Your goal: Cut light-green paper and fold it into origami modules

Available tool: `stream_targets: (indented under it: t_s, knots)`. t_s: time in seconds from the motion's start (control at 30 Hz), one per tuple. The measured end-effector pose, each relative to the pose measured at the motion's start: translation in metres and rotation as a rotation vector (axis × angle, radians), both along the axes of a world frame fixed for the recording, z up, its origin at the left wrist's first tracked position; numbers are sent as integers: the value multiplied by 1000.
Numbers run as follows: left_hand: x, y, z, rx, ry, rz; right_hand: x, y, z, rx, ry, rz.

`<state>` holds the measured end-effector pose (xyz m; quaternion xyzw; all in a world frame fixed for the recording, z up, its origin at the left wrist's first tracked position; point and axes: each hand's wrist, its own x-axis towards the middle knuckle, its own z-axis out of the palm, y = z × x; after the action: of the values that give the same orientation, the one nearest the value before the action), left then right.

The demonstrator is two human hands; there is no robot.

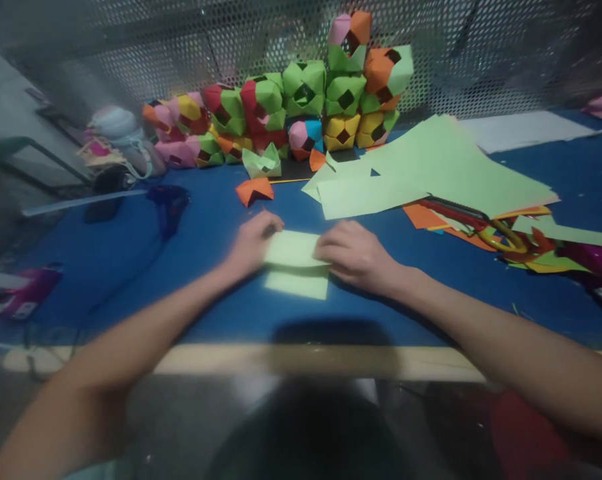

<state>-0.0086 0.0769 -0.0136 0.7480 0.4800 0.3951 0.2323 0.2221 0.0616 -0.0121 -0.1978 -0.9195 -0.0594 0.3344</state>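
Note:
A pale green sheet of paper point(297, 249) lies on the blue table near its front, with its upper part folded over toward me and a flat strip showing below the fold. My left hand point(255, 241) grips the left edge of the folded part, its fingers closed. At the right edge my right hand point(353, 257) has its fingers curled on the same paper. Beyond my hands sit a small orange folded piece point(255, 191) and a light green folded piece point(262, 162).
Stacked colourful paper modules point(303, 88) line the back by a perforated metal panel point(451, 63). Large green sheets point(425, 163), scissors point(501, 237) and scraps lie to the right. A blue glue gun point(169, 207) is at the left, with purple objects at both sides.

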Motion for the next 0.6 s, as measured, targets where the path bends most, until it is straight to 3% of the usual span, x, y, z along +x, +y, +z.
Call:
stream_targets:
  t_s: [0.1,0.23,0.43,0.6]
  knots:
    - [-6,2,3,-21,92,-19,-4,-5,-2,55,-175,76]
    - [-13,3,6,-16,150,-167,-4,-10,-1,21,-342,110]
    - [-14,1,4,18,223,-300,2,-14,4,8,-398,127]
    - [-12,2,1,83,267,-275,1,-17,5,11,-427,127]
